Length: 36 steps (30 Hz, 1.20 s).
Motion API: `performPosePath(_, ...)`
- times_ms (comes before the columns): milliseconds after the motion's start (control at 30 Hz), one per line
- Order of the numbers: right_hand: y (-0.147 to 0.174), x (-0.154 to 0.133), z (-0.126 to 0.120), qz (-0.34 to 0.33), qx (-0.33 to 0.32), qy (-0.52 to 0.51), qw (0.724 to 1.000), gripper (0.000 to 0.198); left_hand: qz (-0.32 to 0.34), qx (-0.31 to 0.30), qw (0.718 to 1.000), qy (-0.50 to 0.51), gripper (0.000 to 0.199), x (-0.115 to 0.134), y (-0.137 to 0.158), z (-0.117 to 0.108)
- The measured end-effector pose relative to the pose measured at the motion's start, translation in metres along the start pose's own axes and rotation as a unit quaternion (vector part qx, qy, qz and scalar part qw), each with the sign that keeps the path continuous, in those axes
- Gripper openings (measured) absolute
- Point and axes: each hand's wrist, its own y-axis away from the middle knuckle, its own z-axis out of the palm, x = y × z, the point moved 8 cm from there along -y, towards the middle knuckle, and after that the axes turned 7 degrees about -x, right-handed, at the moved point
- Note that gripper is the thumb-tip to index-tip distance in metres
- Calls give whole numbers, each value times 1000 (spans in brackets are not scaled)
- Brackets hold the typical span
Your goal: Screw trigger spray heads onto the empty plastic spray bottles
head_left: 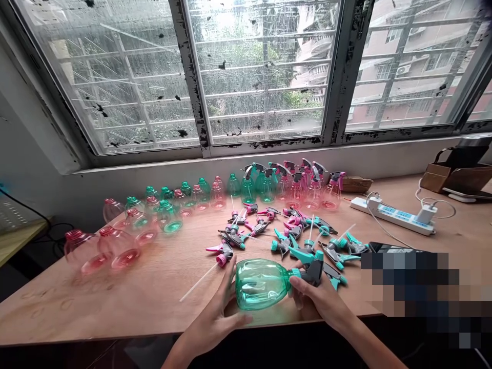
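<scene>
A clear green spray bottle [261, 287] lies on its side in the air near the table's front edge, its base to the left. My left hand [217, 312] curls round the base end. At the neck, my right hand [321, 297] grips the turquoise collar of the grey-and-turquoise trigger head [313, 269], which sits on the bottle's mouth. Whether its thread is tight, I cannot tell. Loose turquoise trigger heads [338, 251] lie just beyond my right hand. Pink-and-grey ones are heaped further back, and one pink trigger head [222, 254] with a long tube rests by my left fingertips.
Several open pink bottles [121, 248] and green bottles [169, 218] stand at the left. Along the back, several bottles [295, 192] carry trigger heads. A white power strip [394, 215] with plugs and a cardboard box [446, 174] occupy the right side, near a dark blurred-out patch.
</scene>
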Motion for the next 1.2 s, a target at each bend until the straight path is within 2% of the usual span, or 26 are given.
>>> performPosePath(167, 2, 2, -4, -3, 1, 13, 1000, 39, -29, -5, 999, 12, 88, 3, -2, 1)
performPosePath(400, 5, -6, -2, -29, 0, 36, 999, 36, -36, 25, 999, -12, 89, 24, -7, 3)
performPosePath(533, 3, -6, -2, -33, -2, 36, 999, 38, -47, 33, 998, -12, 89, 18, -6, 0)
performPosePath(733, 2, 3, -9, -12, 20, 20, 1000, 37, -20, 3, 1000, 4, 106, 4, -1, 1)
performPosePath(967, 0, 6, -9, 0, 26, 6, 1000, 38, -11, 19, 1000, -9, 107, 2, 0, -2)
performPosePath(1133, 0, 11, -11, 6, 11, -11, 1000, 34, -26, 14, 999, 20, 94, 1, -1, 0)
performPosePath(1200, -1, 14, -13, 10, 13, -23, 1000, 34, -32, 10, 999, 15, 95, 1, -2, 1)
